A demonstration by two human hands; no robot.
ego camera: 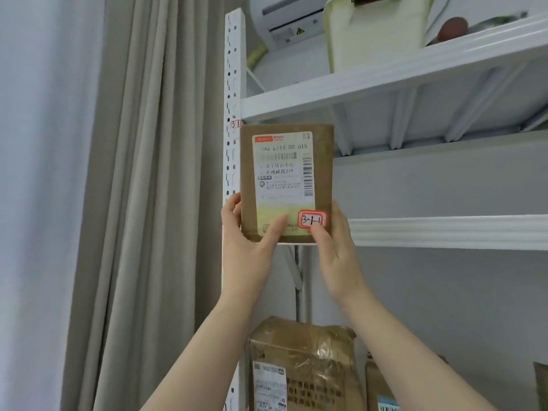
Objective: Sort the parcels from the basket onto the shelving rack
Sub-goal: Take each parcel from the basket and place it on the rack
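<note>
A flat brown cardboard parcel [322,161] stands upright in front of the left end of a white metal shelving rack [444,231], raised to the level of its middle shelf and pinched between both hands. The left hand [246,241] grips the lower left corner, thumb laid diagonally across the front face and fingers wrapped round the left edge. The right hand [335,250] grips the lower right corner, thumb pressed on the front and the other fingers out of sight behind the right edge. The parcel's bottom edge lines up with the front lip of that shelf; whether it rests on the shelf cannot be told. A white printed shipping label [281,170] with barcodes covers most of the front, and just above the right thumb sits a red-bordered sticker [313,218] handwritten "3-1-1". Just beside the parcel's top left corner, the rack's perforated white upright post [234,69] carries a small tag [235,124] marked "3-1". On the shelf below stands a crumpled, taped brown carton [311,360], with another brown package [379,387] to its right. A pale cream bag [373,34] stands on the top shelf, with a white air conditioner [284,22] behind it. Beige pleated curtains [142,203] hang to the rack's left.
</note>
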